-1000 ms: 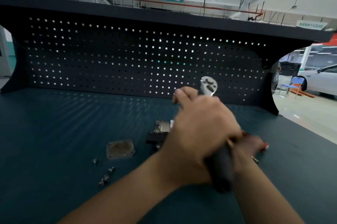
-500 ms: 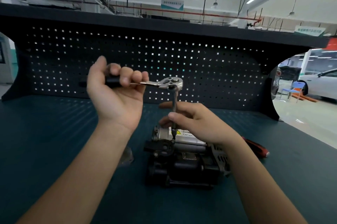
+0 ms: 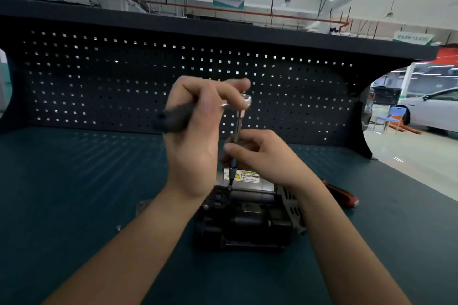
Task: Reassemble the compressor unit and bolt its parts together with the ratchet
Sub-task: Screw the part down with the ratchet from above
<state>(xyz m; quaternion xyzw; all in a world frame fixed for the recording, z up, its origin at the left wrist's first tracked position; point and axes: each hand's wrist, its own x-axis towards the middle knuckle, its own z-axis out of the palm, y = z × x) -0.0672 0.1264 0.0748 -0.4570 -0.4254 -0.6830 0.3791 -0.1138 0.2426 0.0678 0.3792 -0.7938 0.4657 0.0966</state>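
The black compressor unit (image 3: 244,223) stands on the dark teal bench, a yellow-and-white warning label (image 3: 244,177) on its silver top. My left hand (image 3: 195,131) grips the black handle of the ratchet (image 3: 177,117), whose chrome head sits above the unit. A long extension bar (image 3: 238,128) drops from that head to a bolt at the unit's upper left corner. My right hand (image 3: 262,153) pinches the bar's lower part and steadies it upright. The handle is blurred by motion.
A red-handled tool (image 3: 343,195) lies on the bench right of the unit. Left of it, mostly behind my left forearm, a metal plate's corner (image 3: 141,206) and a loose bolt (image 3: 119,227) show. A black pegboard (image 3: 99,86) closes the back of the bench (image 3: 62,193).
My left hand has swung the ratchet handle from the far left toward the middle, around the upright bar. My right hand stays on the bar. The camera view has tipped slightly.
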